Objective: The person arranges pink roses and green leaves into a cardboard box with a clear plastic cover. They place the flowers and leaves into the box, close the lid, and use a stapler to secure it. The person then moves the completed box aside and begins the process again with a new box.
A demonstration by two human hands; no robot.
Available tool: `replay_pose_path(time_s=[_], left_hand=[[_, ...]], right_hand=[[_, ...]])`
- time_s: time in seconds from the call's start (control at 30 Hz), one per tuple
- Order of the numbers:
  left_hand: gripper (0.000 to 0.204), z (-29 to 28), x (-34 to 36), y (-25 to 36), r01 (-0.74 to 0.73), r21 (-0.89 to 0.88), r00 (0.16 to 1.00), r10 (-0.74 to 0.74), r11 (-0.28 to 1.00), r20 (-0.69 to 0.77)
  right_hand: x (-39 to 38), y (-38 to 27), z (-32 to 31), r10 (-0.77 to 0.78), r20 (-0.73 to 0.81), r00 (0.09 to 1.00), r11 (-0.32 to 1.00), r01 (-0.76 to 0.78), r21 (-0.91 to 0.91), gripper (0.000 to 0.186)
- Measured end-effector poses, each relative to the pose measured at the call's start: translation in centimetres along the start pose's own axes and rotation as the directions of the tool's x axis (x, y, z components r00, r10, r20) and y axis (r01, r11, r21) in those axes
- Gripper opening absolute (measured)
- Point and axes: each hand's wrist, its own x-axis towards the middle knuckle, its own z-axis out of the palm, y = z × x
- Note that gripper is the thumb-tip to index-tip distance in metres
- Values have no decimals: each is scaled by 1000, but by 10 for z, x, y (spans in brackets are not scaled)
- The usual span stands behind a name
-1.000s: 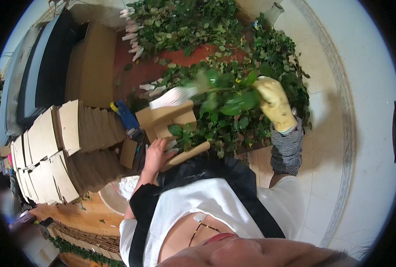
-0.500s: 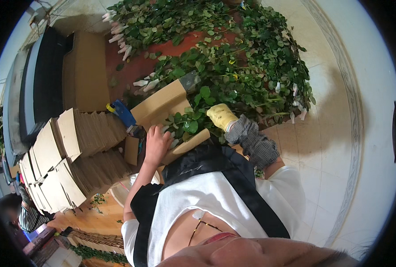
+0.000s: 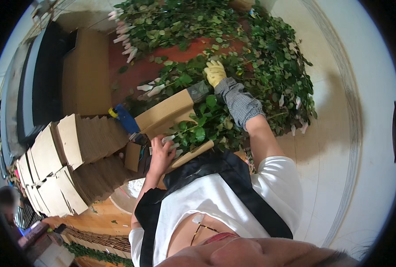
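My left hand (image 3: 161, 155) curls its fingers over white-sleeved flower heads (image 3: 169, 139) lying in an open cardboard wrapper (image 3: 162, 115), their leafy stems (image 3: 198, 127) pointing right. My right hand (image 3: 215, 71), in a yellow glove with a checked oversleeve, reaches into a pile of leafy stems (image 3: 184, 69) beyond the wrapper. Its fingers are apart on the leaves, with nothing visibly held. More white-wrapped heads (image 3: 156, 91) stick out from that pile. A blue tape dispenser (image 3: 127, 119) sits left of the wrapper.
Stacks of folded cardboard (image 3: 67, 151) stand at the left, before a tall cardboard sheet (image 3: 84, 71) and dark boards. Stem piles cover much of the red worktop (image 3: 122, 75). A pale wall (image 3: 371, 133) runs along the right. A co-worker (image 3: 22, 209) is at lower left.
My right hand held a wrapped stem aloft, came down to the wrapper, then moved up and away to the far pile without it. My left hand stayed at the wrapper.
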Motion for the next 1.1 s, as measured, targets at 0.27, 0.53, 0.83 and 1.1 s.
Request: replay_pose_path(time_s=[0.27, 0.53, 0.83, 1.1], left_hand=[[37, -7, -14, -6, 73, -32, 995, -75, 997, -62], [63, -6, -12, -11, -29, 229, 999, 35, 973, -24], [55, -21, 11, 7, -203, 472, 978, 204, 858, 50], [53, -7, 6, -10, -91, 191, 996, 86, 977, 33]], right_hand=[[-31, -12, -153, -305, -440, 845, 878, 428, 214, 38], [-145, 0, -153, -444, -100, 890, 730, 424, 536, 43], [-172, -24, -59, -232, -308, 923, 844, 348, 408, 15], [-205, -23, -60, -56, 308, 950, 952, -42, 304, 23]])
